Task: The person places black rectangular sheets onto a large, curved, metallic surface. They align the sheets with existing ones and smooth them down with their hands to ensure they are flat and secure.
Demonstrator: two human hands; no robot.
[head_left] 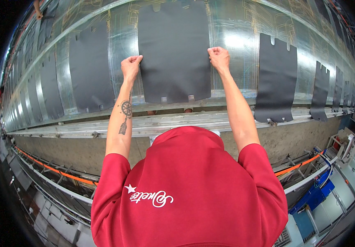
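Observation:
A dark grey, smooth sheet (pixel 175 53) with notched ends spans the space between my hands, over a shiny metal table. My left hand (pixel 131 67) is closed in a pinch at the sheet's left edge. At its right edge, slightly higher up, my right hand (pixel 219 59) pinches too, its thumb against bent fingers. The sheet's near edge, with two small cut-outs, hangs close to the table's front rail. Whether its underside touches the metal cannot be told.
Similar dark sheets lie along the metal table (pixel 237 88), such as the left sheet (pixel 90 70) and the right sheet (pixel 277 80), which overhangs the front rail (pixel 140 131). Coloured lines mark the metal. A bare arm (pixel 38 10) of another person shows at the far left. Orange strips (pixel 58 171) run behind me.

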